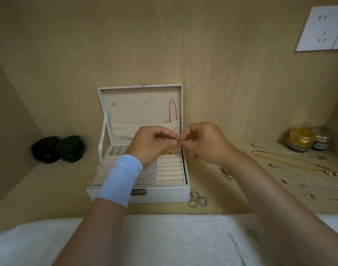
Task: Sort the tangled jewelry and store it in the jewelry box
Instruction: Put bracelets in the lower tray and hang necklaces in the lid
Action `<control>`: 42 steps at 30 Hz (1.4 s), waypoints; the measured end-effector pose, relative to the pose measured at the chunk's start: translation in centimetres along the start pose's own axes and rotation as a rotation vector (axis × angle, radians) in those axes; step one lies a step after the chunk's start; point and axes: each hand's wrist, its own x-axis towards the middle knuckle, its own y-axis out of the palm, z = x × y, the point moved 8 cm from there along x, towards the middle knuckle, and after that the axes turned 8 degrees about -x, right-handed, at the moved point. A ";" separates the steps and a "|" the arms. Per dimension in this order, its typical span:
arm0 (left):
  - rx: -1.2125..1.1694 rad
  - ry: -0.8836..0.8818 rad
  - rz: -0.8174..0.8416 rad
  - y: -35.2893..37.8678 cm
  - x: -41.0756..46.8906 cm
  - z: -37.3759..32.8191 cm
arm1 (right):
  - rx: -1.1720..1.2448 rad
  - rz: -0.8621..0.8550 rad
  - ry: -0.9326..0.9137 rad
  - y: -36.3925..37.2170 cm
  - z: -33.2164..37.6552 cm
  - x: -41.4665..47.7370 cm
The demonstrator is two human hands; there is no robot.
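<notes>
1. A white jewelry box (138, 196) stands open on a wooden shelf, its lid upright against the back panel.
2. Above the box's rear compartments, the left hand (151, 144) and right hand (204, 143) meet fingertip to fingertip. Both have curled fingers pinching a small gold piece (177, 140) between them; what kind of jewelry it is cannot be told.
3. A pale blue wrist sleeve (120, 179) on the left forearm crosses over the box's dotted earring panel.
4. Inside the box, cream ring rolls (169, 169) fill the right side, and a pink cord (173, 112) hangs from the lid's rightmost hook.
5. Just beside the box's front right corner lie three rings (198, 199).
6. Farther right of the box, gold chains (291, 162) and thin silver ones are spread out, with two jars (300, 139) behind them.
7. Left of the box sit two dark cases (57, 149), touching.
8. In front of the box lies a white cloth (174, 237).
</notes>
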 end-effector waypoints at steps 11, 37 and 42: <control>0.314 0.010 -0.078 -2.0 1.5 1.9 | -0.256 0.044 -0.237 3.7 1.7 4.0; 0.592 0.177 0.056 0.3 -0.2 -0.1 | -0.384 0.278 -0.011 0.1 -1.3 -1.6; 0.631 0.259 0.155 4.0 -2.6 -1.3 | -0.374 0.582 0.026 2.9 -2.4 -5.4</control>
